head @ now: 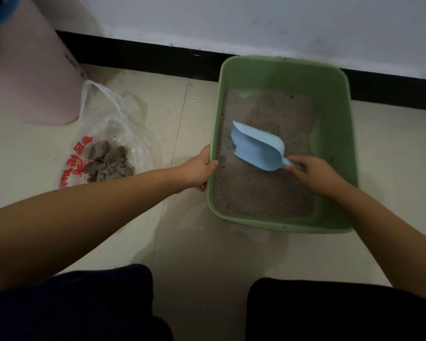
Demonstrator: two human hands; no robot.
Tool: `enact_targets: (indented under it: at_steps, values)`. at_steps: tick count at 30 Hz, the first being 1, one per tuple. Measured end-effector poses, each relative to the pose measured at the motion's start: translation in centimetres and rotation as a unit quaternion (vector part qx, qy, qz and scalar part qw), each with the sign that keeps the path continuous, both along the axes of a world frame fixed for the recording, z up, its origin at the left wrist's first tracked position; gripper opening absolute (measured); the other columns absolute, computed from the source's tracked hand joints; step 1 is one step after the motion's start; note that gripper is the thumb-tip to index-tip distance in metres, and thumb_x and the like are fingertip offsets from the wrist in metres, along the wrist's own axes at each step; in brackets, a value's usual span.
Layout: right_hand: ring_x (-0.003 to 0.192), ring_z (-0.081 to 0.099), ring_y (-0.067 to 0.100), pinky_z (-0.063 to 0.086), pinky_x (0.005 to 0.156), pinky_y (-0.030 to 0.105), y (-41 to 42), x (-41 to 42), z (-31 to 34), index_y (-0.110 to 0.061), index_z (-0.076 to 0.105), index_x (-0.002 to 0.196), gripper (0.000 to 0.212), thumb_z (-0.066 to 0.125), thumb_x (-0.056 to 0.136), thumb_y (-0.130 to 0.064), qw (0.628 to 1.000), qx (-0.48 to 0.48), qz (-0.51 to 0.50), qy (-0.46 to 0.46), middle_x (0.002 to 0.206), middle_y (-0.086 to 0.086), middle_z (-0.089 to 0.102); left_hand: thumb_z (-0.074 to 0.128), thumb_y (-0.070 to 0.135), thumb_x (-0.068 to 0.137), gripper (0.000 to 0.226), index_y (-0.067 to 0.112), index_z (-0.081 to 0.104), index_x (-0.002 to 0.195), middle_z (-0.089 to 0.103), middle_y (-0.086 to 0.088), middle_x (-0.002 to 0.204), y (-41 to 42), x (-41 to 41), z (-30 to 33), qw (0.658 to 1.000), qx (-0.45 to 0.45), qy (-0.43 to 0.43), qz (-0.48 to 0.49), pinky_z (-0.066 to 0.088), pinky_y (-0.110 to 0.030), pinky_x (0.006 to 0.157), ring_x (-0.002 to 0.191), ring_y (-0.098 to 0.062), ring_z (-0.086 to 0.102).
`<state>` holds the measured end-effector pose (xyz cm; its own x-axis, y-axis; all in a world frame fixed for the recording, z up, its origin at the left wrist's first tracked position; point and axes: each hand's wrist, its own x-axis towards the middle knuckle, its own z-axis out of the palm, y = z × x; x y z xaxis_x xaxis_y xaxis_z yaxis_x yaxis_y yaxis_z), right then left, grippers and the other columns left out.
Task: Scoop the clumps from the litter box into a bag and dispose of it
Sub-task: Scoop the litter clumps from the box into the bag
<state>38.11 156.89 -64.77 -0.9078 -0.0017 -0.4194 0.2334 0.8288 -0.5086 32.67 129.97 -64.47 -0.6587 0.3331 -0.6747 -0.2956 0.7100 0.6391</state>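
The left hand is gripping the green litter box by its left rim. The right hand is pinching the blue scoop handle, its mouth lying on the grey litter. Clumps are sitting in the plastic bag nearby.

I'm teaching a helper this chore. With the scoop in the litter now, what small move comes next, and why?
Probably push the blue scoop forward through the litter: the right hand grips its handle, the left hand steadies the green box, and no clump shows on it.

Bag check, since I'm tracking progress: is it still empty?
No, the bag on the floor already holds several grey clumps.
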Motion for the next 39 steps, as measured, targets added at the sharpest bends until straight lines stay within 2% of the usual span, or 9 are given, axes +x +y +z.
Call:
enact_targets:
  at_steps: [3,6,10,14,17,26,32,36,39]
  values:
    - [0.076,0.053,0.014,0.039,0.067,0.027,-0.1,-0.1,0.2,-0.018,0.066,0.105,0.022,0.049,0.097,-0.028,0.997,-0.058,-0.028,-0.039,0.082,-0.002,0.061,0.032,0.026,0.101,0.046,0.022,0.016,0.145,0.056,-0.020,0.092,-0.1,0.0,-0.2,1.000,0.003,0.003,0.001,0.055,-0.038,0.066,0.063,-0.022,0.054]
    - [0.072,0.050,0.014,0.039,0.063,0.024,0.4,0.1,0.8,-0.020,0.064,0.085,0.020,0.048,0.098,-0.022,0.987,-0.117,-0.089,-0.061,0.076,-0.004,0.057,0.032,0.025,0.102,0.044,0.021,0.018,0.143,0.055,-0.018,0.088,-0.1,0.0,-0.2,1.000,0.004,0.005,-0.002,0.053,-0.033,0.059,0.060,-0.020,0.052]
    - [0.084,0.051,0.019,0.038,0.069,0.028,1.6,1.1,1.0,0.002,0.066,0.102,0.028,0.049,0.096,-0.020,0.986,-0.106,-0.115,-0.055,0.093,0.012,0.060,0.032,0.025,0.102,0.043,0.021,0.018,0.143,0.054,-0.018,0.088,-0.1,0.0,-0.2,1.000,0.005,0.006,-0.003,0.052,-0.031,0.058,0.060,-0.019,0.052]
    - [0.070,0.048,0.016,0.037,0.064,0.026,2.5,1.7,1.2,0.004,0.066,0.097,0.034,0.051,0.095,-0.027,0.988,-0.095,-0.079,-0.092,0.079,0.013,0.055,0.032,0.026,0.102,0.043,0.021,0.018,0.143,0.054,-0.020,0.091,-0.1,0.0,-0.2,1.000,0.006,0.003,-0.002,0.053,-0.032,0.060,0.063,-0.020,0.052]
    - [0.070,0.051,0.015,0.041,0.066,0.027,3.1,1.4,1.3,-0.003,0.070,0.094,0.034,0.055,0.093,-0.033,0.990,-0.066,-0.047,-0.111,0.082,0.015,0.062,0.032,0.028,0.102,0.043,0.021,0.019,0.142,0.055,-0.021,0.096,-0.1,-0.1,-0.2,1.000,0.006,-0.003,0.002,0.053,-0.033,0.062,0.067,-0.022,0.054]
    - [0.060,0.042,0.018,0.035,0.064,0.030,0.7,-0.9,0.4,-0.021,0.060,0.064,0.035,0.052,0.093,-0.039,0.996,-0.042,0.020,-0.080,0.066,0.008,0.049,0.032,0.029,0.102,0.040,0.020,0.023,0.140,0.055,-0.021,0.098,-0.2,-0.1,-0.2,1.000,0.011,-0.019,0.014,0.054,-0.032,0.061,0.067,-0.022,0.054]
    - [0.067,0.051,0.018,0.039,0.067,0.031,-0.3,-0.8,-0.2,-0.031,0.064,0.080,0.021,0.051,0.093,-0.041,0.998,-0.027,0.026,-0.052,0.076,0.005,0.062,0.031,0.029,0.102,0.039,0.021,0.022,0.140,0.058,-0.028,0.112,-0.3,0.0,0.1,0.999,0.016,-0.027,0.015,0.055,-0.036,0.068,0.081,-0.029,0.057]
    - [0.063,0.047,0.011,0.037,0.063,0.028,-0.1,0.6,-0.4,-0.016,0.069,0.088,0.026,0.053,0.094,-0.035,0.988,-0.131,-0.051,-0.056,0.072,0.003,0.056,0.031,0.029,0.102,0.045,0.022,0.017,0.144,0.058,-0.022,0.105,-0.2,0.0,0.0,0.999,0.013,-0.024,0.017,0.055,-0.032,0.061,0.075,-0.025,0.057]
    - [0.058,0.046,0.008,0.036,0.060,0.025,-0.1,1.5,-0.3,-0.017,0.065,0.076,0.028,0.051,0.095,-0.031,0.973,-0.190,-0.120,-0.053,0.068,0.002,0.055,0.032,0.029,0.102,0.048,0.020,0.013,0.146,0.056,-0.025,0.102,-0.3,-0.1,-0.1,1.000,0.004,-0.018,0.013,0.054,-0.033,0.062,0.069,-0.023,0.055]
